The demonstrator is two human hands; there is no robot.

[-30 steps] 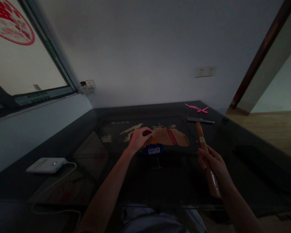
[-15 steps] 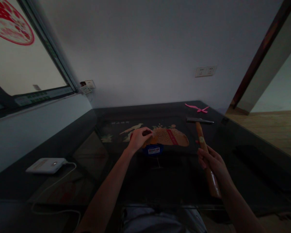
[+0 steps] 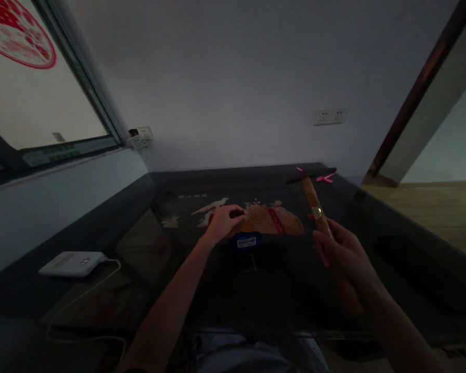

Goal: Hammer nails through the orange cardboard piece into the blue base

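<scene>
My right hand is wrapped round the wooden handle of a hammer, whose dark head is raised above the right part of the table. Over the middle, my left hand has thumb and fingers pinched together at the left part of a tan, speckled insole with a red band. What the fingertips pinch is too small to make out. Beneath the insole's near edge sits a blue object with a white label. A thin light line shows on the dark surface just in front of it.
A white power bank with a white cable lies on the dark table at the left. A pink ribbon lies at the back right. Farther right is a long black object. A wall with sockets stands behind.
The hammer head has risen and tilted, now overlapping the pink ribbon in view, as my right hand moved slightly. My left hand has stayed at the insole.
</scene>
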